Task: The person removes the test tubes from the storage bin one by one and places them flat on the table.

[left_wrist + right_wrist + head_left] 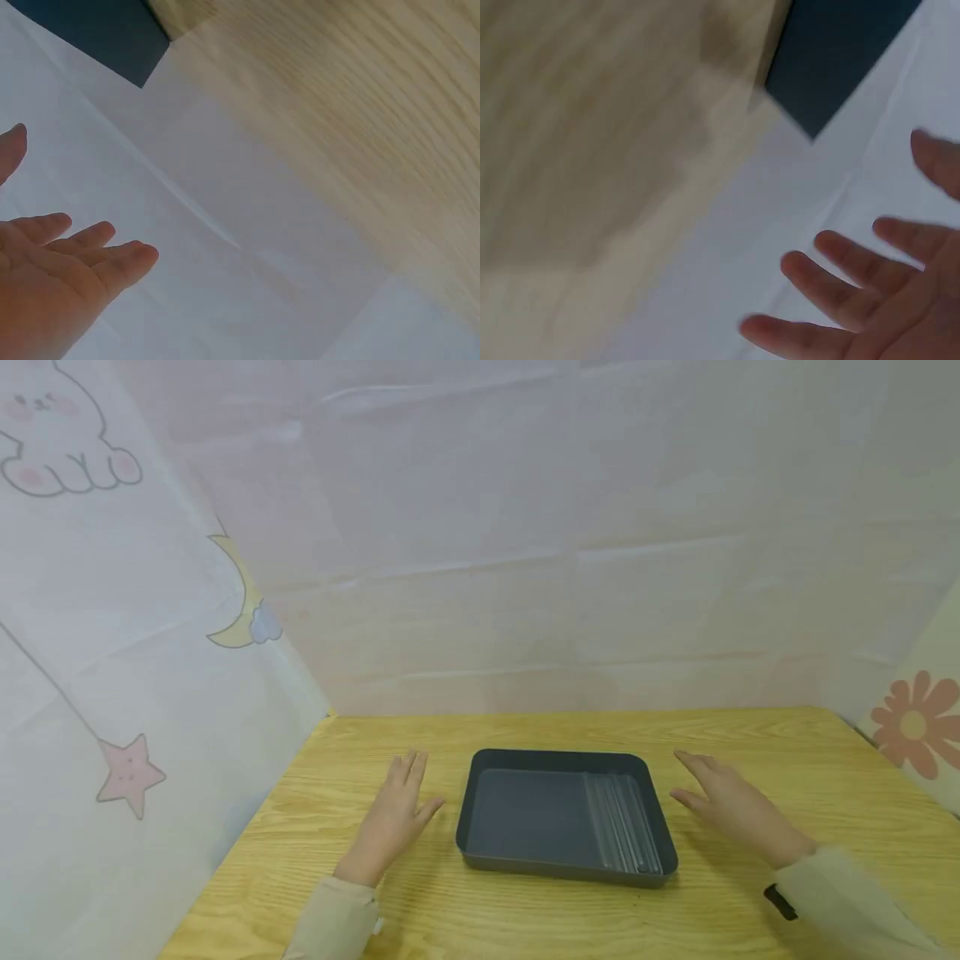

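A dark grey rectangular tray (525, 814) with rounded corners lies on the wooden table. Several clear, long, thin plastic pieces (621, 822) lie side by side along its right end; their exact kind is hard to tell. My left hand (388, 818) is held to the left of the tray, fingers straight and thumb spread, apart from it. On the other side, my right hand (738, 810) is likewise spread, clear of the tray's right wall. Both wrist views show a dark corner of the tray (112, 37) beyond bare fingers, and neither hand holds anything.
The light wooden table (555, 914) reaches back to a pale cloth backdrop (570, 568). More cloth hangs at the left, printed with a star (131, 774) and a moon (238, 602), and at the right with an orange flower (912, 725).
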Demonstrator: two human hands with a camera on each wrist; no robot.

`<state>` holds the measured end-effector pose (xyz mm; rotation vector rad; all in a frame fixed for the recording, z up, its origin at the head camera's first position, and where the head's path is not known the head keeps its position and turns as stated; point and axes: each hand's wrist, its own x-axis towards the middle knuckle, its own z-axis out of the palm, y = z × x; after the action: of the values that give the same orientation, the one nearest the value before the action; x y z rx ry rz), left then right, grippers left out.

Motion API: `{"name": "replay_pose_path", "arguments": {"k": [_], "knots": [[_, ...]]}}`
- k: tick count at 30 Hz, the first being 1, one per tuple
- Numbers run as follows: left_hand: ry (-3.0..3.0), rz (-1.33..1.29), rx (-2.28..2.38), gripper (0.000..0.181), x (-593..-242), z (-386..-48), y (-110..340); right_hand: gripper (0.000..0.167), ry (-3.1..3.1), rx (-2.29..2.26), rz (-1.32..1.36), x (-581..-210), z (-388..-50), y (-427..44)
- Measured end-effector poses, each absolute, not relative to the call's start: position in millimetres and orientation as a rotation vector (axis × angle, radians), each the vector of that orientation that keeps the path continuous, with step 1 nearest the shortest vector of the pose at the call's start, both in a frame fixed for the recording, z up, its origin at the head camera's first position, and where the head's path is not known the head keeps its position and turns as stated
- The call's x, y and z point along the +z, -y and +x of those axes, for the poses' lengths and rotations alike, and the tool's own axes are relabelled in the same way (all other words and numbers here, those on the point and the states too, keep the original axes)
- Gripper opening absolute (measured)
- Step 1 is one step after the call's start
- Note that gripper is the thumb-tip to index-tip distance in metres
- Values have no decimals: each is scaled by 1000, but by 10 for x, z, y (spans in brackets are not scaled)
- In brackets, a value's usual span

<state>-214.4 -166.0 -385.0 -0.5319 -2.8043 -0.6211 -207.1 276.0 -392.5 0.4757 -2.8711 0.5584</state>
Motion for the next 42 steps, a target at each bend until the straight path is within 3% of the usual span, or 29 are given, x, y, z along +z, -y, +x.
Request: {"name": "replay_pose_path", "arguments": {"k": [6,16,24,42], "knots": [[2816,-495,-1016,67,-3906,-2115,1575,51,2866,858,392,-4010,-2066,-2573],[2637,-531,-1336,55,-3943,-2103,1479,44,2900,975,299,-4078,-2057,-2405],[2604,-532,-1885,57,-3893,-2088,1292,38,2902,1032,266,-4100,-2105,-2380],[2562,-407,-2561,58,-3730,-2130,889,46,2896,1544,22,-4003,-2289,-2480]]}}
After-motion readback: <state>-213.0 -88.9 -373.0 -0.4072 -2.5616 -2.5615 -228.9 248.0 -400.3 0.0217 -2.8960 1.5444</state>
